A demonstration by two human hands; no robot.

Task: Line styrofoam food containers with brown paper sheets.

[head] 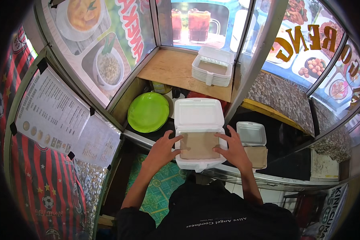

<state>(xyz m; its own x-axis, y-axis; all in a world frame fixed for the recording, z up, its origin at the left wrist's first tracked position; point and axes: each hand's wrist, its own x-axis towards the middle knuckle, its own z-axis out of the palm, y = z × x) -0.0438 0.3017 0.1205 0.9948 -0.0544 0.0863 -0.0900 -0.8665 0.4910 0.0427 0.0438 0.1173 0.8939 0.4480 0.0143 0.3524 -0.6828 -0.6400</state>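
A white foam clamshell food box (199, 113) lies before me with its lid raised away from me. Its thick base looks like several boxes nested together. A sheet of brown food-wrapping paper (199, 146) covers the inside of the base. At the paper's left edge, my left hand (163, 149) has thumb and forefinger spread, their tips against the sheet. My right hand (234, 149) does the same at the right edge, thumb below and forefinger above. Neither hand is closed around anything.
A green plastic plate (148, 112) sits left of the box. More nested foam boxes (211, 79) stand on a wooden shelf (168, 64) behind. To the right, another open foam box (251, 133) has brown paper (256, 156) on it. Glass panels in metal frames (259, 57) surround the counter.
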